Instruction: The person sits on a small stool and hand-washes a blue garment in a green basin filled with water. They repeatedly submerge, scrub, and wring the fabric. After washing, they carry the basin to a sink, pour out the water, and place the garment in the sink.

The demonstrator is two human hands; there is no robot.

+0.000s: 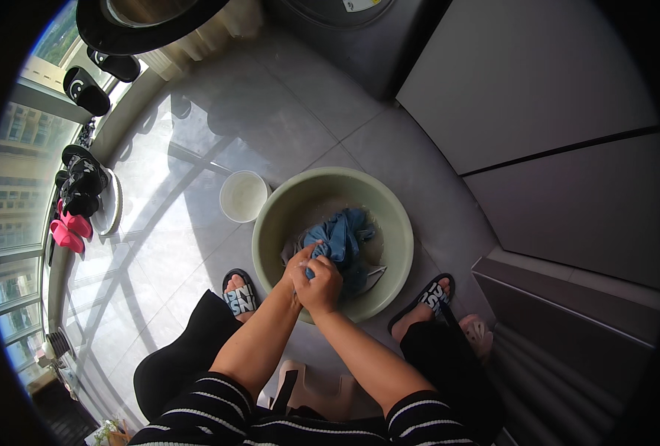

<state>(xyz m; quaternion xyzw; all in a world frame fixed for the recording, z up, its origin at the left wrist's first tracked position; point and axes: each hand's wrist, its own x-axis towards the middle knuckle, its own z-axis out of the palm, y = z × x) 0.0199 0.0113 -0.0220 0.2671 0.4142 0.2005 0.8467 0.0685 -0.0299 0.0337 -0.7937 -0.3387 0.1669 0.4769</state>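
A wide olive-green basin (pixel 405 239) stands on the floor between my feet. Wet blue cloth (pixel 342 236), perhaps a garment, lies bunched in it with a little sudsy water around. My left hand (pixel 297 266) is closed on the near left part of this cloth, its fingers partly hidden. Pressed close against it, my right hand (pixel 321 285) is curled in a fist, and a bit of blue shows between its fingers. Darker fabric shows beside the blue cloth, and a pale corner of something pokes out on the right.
A small white tub (pixel 244 196) touches the basin's far left side. Grey cabinets (pixel 538 82) line the right, with a dark appliance (pixel 330 44) at the back. Shoes, including pink clogs (pixel 70 227), line the window side. A beige stool (pixel 319 390) is beneath me.
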